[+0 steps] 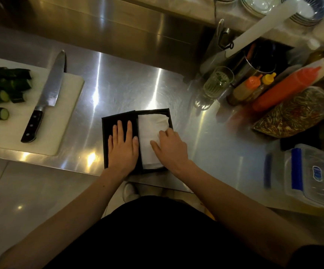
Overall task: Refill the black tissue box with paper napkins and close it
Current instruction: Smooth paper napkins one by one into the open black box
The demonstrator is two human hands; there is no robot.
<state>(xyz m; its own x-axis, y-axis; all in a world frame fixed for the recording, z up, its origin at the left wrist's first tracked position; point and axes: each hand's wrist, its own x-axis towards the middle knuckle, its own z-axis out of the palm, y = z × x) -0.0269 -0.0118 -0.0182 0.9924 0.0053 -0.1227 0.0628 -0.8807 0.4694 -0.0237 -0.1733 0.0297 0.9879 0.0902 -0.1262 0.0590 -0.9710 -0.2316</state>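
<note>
The black tissue box (153, 111) lies open on the steel counter near its front edge. A stack of white paper napkins (149, 131) fills its right half. The black lid (108, 123) lies flat to the left, joined to the box. My left hand (123, 146) rests flat on the lid, fingers spread. My right hand (170, 145) lies on the napkins at the box's right side, with its fingertips pressing their crumpled right edge against the wall.
A white cutting board (66, 105) at the left holds a large knife (44, 98) and cut cucumber (2, 88). At the right stand a glass (215, 84), sauce bottles (281, 92), a bag of dried food (297, 113) and a plastic container (310, 175).
</note>
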